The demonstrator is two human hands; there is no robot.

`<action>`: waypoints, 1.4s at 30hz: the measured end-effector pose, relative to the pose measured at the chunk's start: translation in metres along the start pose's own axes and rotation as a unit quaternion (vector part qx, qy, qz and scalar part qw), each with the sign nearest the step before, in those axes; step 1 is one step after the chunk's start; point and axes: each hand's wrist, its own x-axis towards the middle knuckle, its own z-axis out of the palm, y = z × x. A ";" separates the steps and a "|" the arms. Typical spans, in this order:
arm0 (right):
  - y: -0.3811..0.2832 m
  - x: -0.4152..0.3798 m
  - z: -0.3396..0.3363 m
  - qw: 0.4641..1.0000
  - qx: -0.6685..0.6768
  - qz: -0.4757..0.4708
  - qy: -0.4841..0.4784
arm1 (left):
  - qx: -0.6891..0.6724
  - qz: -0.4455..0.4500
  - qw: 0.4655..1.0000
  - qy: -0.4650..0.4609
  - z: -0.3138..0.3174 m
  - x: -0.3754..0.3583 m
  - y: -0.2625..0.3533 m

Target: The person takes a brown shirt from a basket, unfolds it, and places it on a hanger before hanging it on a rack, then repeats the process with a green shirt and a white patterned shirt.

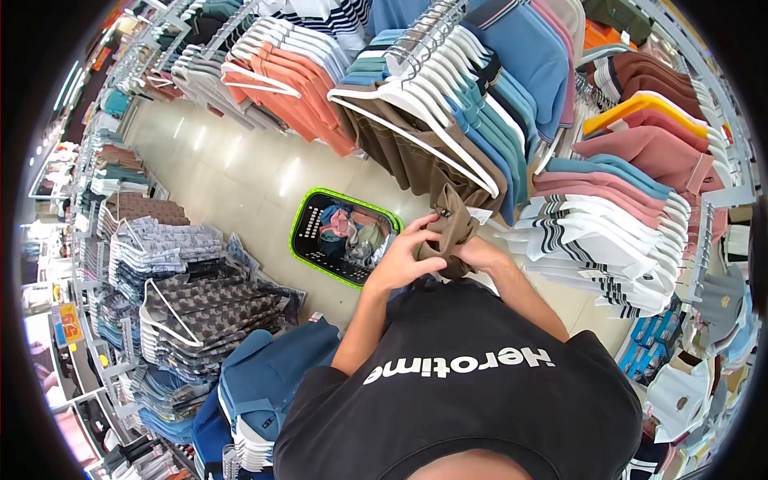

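A brown shirt [384, 132] hangs at the near end of a rack on a white hanger [424, 136]. Part of its fabric, bunched up, is pulled out toward my chest. My left hand [408, 252] has curled fingers and thumb around the left side of this bunched brown cloth. From the other side, my right hand [482, 254] grips the same cloth, its fingertips mostly hidden behind the folds. A small white tag [480, 214] shows beside the cloth.
On the floor ahead to the left stands a black basket with a green rim [300, 228], with crumpled clothes inside. Patterned shirts [200, 320] and blue shirts [268, 376] hang close on my left. White striped shirts [592, 248] hang on my right.
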 end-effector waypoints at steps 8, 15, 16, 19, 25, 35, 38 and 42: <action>-0.004 0.017 0.007 0.995 -0.047 -0.038 0.081 | 0.032 -0.075 0.995 0.049 -0.023 0.008 -0.005; -0.009 0.038 0.024 0.987 -0.035 -0.108 0.117 | 0.124 -0.061 0.989 -0.059 -0.064 0.013 -0.028; -0.009 0.044 0.026 0.988 -0.032 -0.106 0.109 | 0.122 -0.082 0.987 -0.071 -0.070 0.014 -0.032; -0.009 0.053 0.037 0.978 -0.039 -0.126 0.162 | -0.017 -0.038 0.996 0.075 -0.078 0.014 -0.034; -0.029 0.058 0.046 0.915 -0.320 -0.090 0.229 | 0.075 0.000 0.997 0.008 -0.099 0.020 -0.026; -0.033 0.077 0.074 0.969 -0.043 -0.069 0.235 | 0.070 0.058 0.994 -0.055 -0.091 0.013 -0.036; -0.037 0.078 0.083 0.961 0.045 -0.148 0.230 | -0.085 -0.063 0.994 -0.015 -0.091 0.011 -0.055; -0.052 0.072 0.093 0.965 0.059 -0.138 0.216 | 0.045 -0.036 0.982 0.180 -0.096 0.018 -0.084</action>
